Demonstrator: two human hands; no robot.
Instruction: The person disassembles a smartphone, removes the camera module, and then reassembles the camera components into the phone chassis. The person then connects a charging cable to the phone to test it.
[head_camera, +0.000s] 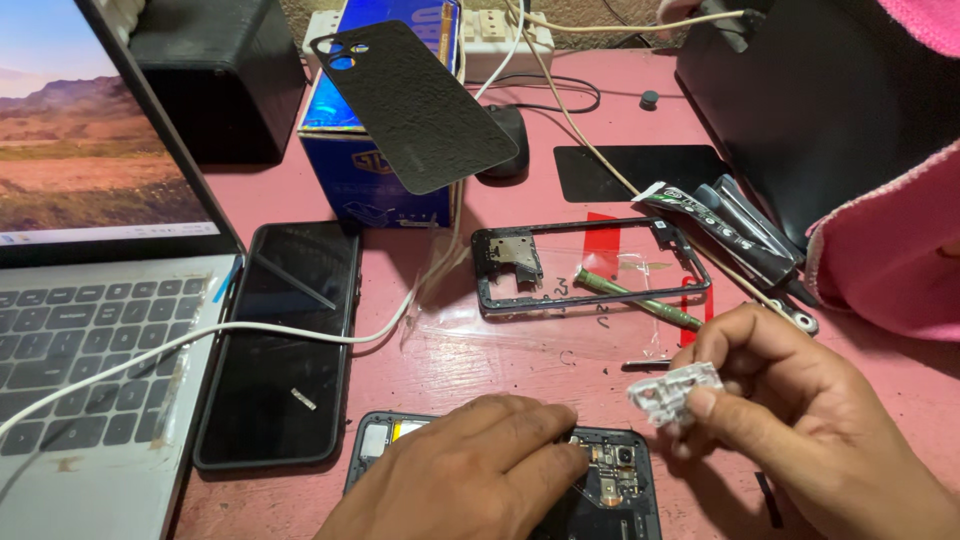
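We note a pink table crowded with items. At the left of the frame stands an open laptop, and a white cable runs across its keyboard and over a dark phone lying face up just beside it. At upper centre a blue box stands on the table, with a black phone back cover leaning against it. In the middle lies an empty black phone frame on a clear plastic sheet, and a green-handled screwdriver rests across its lower right corner. To the right of the frame lies a dark glue tube, with a pink cloth at the far right edge. A white power strip sits at the top edge.

At the bottom centre lies the opened phone, back removed, with circuit board and camera module exposed. The left hand lies flat over its middle and upper part, fingers pressing down, covering much of it; it grips nothing that we can see.

The right hand is at lower right, just beside the opened phone. Its grip is closed on a small white plastic piece, pinched between thumb and fingers and held above the table.

The blue box carries yellow and white print on its faces.
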